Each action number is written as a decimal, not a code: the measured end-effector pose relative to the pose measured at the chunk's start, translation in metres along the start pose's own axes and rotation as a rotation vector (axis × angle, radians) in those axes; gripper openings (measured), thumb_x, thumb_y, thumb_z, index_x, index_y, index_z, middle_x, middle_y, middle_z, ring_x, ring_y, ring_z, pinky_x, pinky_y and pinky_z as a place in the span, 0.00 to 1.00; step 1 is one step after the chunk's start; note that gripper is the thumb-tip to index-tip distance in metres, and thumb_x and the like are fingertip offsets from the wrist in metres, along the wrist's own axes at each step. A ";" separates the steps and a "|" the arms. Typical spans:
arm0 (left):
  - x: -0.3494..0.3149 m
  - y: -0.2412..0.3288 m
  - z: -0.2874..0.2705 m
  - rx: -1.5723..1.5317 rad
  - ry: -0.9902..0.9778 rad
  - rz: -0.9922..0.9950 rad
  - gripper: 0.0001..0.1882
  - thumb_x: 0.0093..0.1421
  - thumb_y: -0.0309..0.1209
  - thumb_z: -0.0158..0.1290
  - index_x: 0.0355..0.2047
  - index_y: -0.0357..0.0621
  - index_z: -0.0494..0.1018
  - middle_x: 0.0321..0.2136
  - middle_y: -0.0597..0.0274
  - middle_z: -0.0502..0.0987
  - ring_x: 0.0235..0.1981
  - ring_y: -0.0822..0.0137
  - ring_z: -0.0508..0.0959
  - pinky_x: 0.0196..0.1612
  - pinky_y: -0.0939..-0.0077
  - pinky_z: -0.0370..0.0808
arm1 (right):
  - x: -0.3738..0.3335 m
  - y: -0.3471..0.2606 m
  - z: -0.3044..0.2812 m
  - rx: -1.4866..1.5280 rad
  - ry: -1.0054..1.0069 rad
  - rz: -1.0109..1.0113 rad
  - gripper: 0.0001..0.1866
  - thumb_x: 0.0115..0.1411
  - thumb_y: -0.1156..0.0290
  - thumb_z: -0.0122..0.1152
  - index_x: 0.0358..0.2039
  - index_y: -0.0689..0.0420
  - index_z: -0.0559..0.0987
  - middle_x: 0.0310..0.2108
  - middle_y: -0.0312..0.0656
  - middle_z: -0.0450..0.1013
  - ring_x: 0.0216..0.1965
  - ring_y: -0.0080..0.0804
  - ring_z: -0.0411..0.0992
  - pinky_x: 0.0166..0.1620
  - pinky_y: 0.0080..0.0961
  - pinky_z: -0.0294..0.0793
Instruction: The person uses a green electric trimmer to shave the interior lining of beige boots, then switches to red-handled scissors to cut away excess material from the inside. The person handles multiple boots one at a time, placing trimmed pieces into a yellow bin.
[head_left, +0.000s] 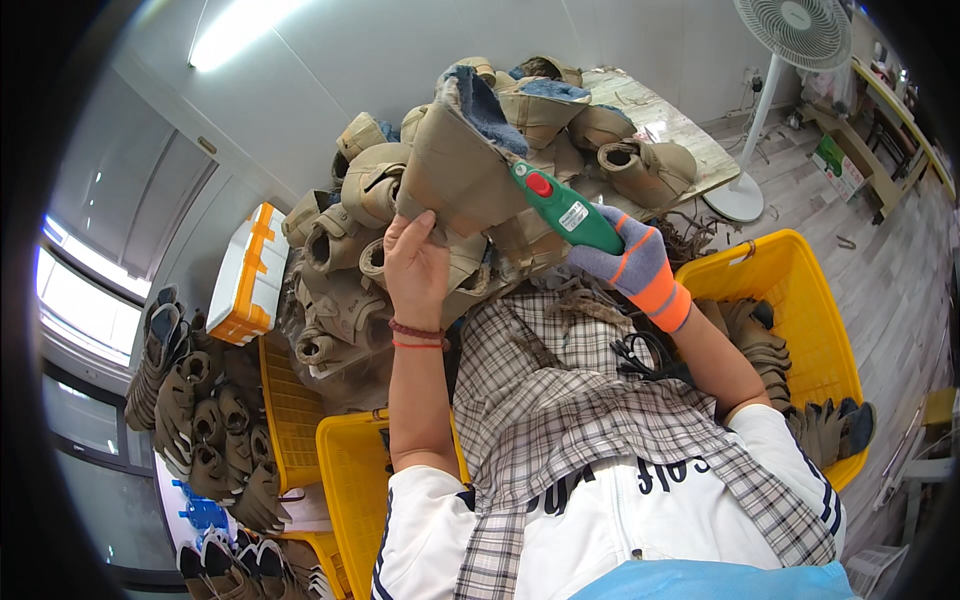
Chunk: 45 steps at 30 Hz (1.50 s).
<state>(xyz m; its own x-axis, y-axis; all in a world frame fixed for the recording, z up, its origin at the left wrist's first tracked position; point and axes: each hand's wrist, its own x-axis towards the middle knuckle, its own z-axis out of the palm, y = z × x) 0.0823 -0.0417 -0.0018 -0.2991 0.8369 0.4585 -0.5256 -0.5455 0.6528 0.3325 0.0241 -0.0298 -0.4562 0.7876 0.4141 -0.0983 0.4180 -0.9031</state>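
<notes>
Cloth apron [530,420]: checked, over the lap, nearest.
Left yellow bin [345,490]: near left, partly hidden.
Right yellow bin [835,300]: near right, stacked tan shoe pieces [770,350] inside.
Left hand [415,265]: bare, thumb and fingers pinching the near lower edge of the boot upper [455,170].
Right hand [630,255]: grey-and-orange glove, fingers closed round the green tool [575,215]; exact finger placing not visible.
Green tool: red button on top, head at the right edge of the boot upper, by the lining; contact looks likely, can't confirm.
Boot upper location: middle, held up in front of the pile, blue fuzzy lining showing at far end.
Boot upper handling: probably light; tan shell likely flexible but shape-holding, lining soft and squashy; not very slippery, low breakage risk, may sag or twist if held at one edge only.
Boot upper hold: firm pinch on the tan shell, clear of the tool head; loose fleece looks a poor grip.
Left shoe stack [205,420]: left, many tan shoes heaped.
White box [243,275]: left, orange tape.
Shoe pile [375,185]: beyond the hands, on the counter [705,150].
Fan [797,30]: far right, white, standing.
</notes>
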 end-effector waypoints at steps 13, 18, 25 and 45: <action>-0.017 -0.011 0.002 1.190 -0.059 0.207 0.06 0.49 0.17 0.54 0.29 0.32 0.74 0.34 0.58 0.73 0.33 0.69 0.73 0.34 0.77 0.69 | 0.008 0.003 -0.003 0.146 0.071 0.081 0.28 0.48 0.62 0.70 0.46 0.62 0.74 0.31 0.34 0.75 0.30 0.13 0.69 0.33 0.14 0.71; -0.018 -0.016 0.004 1.386 -0.247 0.487 0.06 0.43 0.16 0.54 0.25 0.32 0.74 0.30 0.53 0.73 0.33 0.56 0.73 0.35 0.71 0.70 | 0.009 0.001 -0.005 0.229 0.075 0.158 0.26 0.48 0.62 0.70 0.45 0.62 0.74 0.29 0.31 0.74 0.26 0.11 0.68 0.29 0.12 0.69; -0.028 -0.022 -0.005 1.472 -0.370 0.568 0.05 0.39 0.17 0.54 0.20 0.34 0.73 0.28 0.53 0.72 0.35 0.50 0.72 0.36 0.65 0.71 | 0.009 -0.003 -0.007 0.331 0.073 0.170 0.24 0.49 0.63 0.69 0.43 0.62 0.74 0.26 0.30 0.72 0.22 0.11 0.66 0.24 0.11 0.66; -0.036 -0.002 -0.024 1.711 -0.545 0.633 0.09 0.41 0.18 0.53 0.26 0.37 0.75 0.32 0.55 0.72 0.37 0.48 0.71 0.43 0.57 0.68 | 0.030 -0.002 -0.011 0.464 0.004 0.149 0.19 0.52 0.61 0.66 0.38 0.62 0.75 0.20 0.31 0.70 0.17 0.13 0.65 0.20 0.12 0.64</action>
<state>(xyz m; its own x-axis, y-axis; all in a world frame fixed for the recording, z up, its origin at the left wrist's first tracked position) 0.0752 -0.0697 -0.0338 0.3225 0.6072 0.7262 0.8865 -0.4626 -0.0069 0.3289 0.0520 -0.0144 -0.4922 0.8254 0.2765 -0.4164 0.0557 -0.9075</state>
